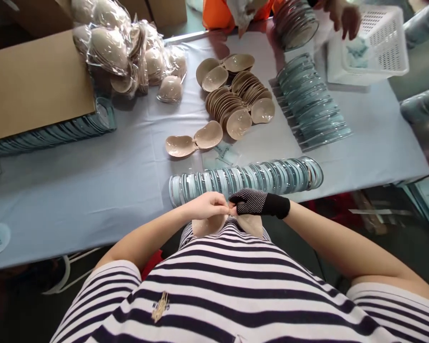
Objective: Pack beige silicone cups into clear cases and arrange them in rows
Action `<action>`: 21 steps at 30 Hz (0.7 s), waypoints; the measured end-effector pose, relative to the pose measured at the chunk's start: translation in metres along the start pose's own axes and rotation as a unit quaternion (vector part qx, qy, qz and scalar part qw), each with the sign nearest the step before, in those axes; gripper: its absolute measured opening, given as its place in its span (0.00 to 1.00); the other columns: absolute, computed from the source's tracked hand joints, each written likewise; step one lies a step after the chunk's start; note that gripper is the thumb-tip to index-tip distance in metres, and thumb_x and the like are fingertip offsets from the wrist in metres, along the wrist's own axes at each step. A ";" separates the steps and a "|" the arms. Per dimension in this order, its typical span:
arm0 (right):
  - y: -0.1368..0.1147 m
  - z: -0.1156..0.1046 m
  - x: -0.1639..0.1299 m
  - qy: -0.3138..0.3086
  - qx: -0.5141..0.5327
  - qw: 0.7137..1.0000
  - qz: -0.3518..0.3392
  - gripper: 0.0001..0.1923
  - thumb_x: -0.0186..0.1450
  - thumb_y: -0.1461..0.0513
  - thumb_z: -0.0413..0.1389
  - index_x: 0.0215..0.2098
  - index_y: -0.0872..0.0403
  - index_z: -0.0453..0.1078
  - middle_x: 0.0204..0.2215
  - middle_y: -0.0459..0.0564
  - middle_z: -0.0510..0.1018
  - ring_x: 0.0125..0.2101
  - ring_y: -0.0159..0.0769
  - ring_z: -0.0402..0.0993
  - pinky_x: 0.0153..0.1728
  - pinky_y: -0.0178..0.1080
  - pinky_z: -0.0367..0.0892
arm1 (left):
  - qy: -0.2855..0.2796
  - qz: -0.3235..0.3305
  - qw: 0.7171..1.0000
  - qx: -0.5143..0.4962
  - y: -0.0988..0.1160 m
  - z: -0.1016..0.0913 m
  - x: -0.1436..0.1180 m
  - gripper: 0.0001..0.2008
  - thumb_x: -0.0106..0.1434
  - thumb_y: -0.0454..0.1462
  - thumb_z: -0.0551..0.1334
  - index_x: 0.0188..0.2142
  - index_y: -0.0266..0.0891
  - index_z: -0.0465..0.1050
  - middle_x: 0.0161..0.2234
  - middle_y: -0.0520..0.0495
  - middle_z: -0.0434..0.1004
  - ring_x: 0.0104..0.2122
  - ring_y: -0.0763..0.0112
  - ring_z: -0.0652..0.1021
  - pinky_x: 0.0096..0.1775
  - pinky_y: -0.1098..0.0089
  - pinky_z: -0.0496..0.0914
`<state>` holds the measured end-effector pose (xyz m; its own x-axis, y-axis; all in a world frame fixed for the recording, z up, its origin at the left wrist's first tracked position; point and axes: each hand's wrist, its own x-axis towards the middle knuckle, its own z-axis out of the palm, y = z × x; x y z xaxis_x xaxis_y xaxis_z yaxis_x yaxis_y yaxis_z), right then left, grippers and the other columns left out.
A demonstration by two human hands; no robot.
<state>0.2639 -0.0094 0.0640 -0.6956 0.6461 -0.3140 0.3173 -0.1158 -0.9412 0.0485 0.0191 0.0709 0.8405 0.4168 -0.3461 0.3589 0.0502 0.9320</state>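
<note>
while both hands are meeting close to the striped shirt [214, 295], the left hand [207, 206] and the gloved right hand [252, 202] are pinching the middle of a pair of beige cups [209, 224], fingertips pressed together at the clasp. just beyond the fingers a row of clear lids [243, 180] is lying on the table [93, 186]; another joined pair [195, 140] is sitting farther out.

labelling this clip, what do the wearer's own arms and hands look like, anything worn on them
The left hand is bare, with nothing worn on it. The right hand wears a black knit glove dotted with small white grip dots, ending in a plain black cuff at the wrist. Both forearms are bare below the short sleeves of a navy and white striped shirt.
</note>
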 end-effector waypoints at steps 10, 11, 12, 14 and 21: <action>-0.003 -0.031 0.006 0.069 0.021 0.997 0.004 0.16 0.58 0.52 0.64 0.27 0.58 0.75 0.22 0.44 0.74 0.26 0.29 0.68 0.29 0.33 0.64 | 0.057 0.008 0.998 -0.039 0.016 -0.015 0.012 0.16 0.62 0.47 0.61 0.28 0.37 0.76 0.29 0.49 0.75 0.32 0.71 0.73 0.36 0.71 0.66; -0.002 -0.031 0.006 0.062 -0.001 0.998 0.015 0.15 0.58 0.53 0.64 0.27 0.58 0.75 0.22 0.44 0.74 0.26 0.29 0.68 0.28 0.32 0.63 | 0.046 -0.008 0.998 -0.032 0.013 -0.013 0.012 0.16 0.62 0.48 0.62 0.29 0.37 0.76 0.29 0.49 0.75 0.32 0.71 0.73 0.35 0.71 0.66; -0.002 -0.030 0.005 0.055 -0.016 0.998 0.023 0.14 0.58 0.54 0.63 0.27 0.58 0.75 0.22 0.44 0.74 0.26 0.29 0.67 0.28 0.32 0.62 | 0.038 -0.011 0.999 -0.028 0.010 -0.011 0.012 0.16 0.62 0.48 0.62 0.29 0.37 0.76 0.29 0.49 0.75 0.31 0.71 0.73 0.35 0.71 0.66; -0.004 -0.030 0.002 0.032 -0.006 0.999 0.019 0.15 0.58 0.54 0.63 0.27 0.58 0.75 0.22 0.44 0.74 0.26 0.29 0.68 0.28 0.32 0.62 | 0.032 0.023 0.998 -0.048 0.006 -0.007 0.013 0.16 0.62 0.47 0.63 0.29 0.37 0.77 0.30 0.48 0.75 0.32 0.71 0.73 0.36 0.70 0.66; -0.002 -0.040 -0.001 -0.009 0.057 0.997 -0.041 0.21 0.58 0.47 0.63 0.26 0.59 0.74 0.22 0.46 0.76 0.26 0.31 0.71 0.29 0.33 0.66 | 0.022 0.102 0.961 -0.258 -0.005 0.010 0.031 0.19 0.58 0.49 0.68 0.25 0.35 0.75 0.27 0.48 0.72 0.32 0.71 0.72 0.39 0.68 0.67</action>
<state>0.2896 0.0199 0.0716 -0.7277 0.6440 -0.2360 0.1835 -0.1488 -0.9717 0.0767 0.0227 0.0549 0.8499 0.5029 -0.1570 -0.0688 0.4014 0.9133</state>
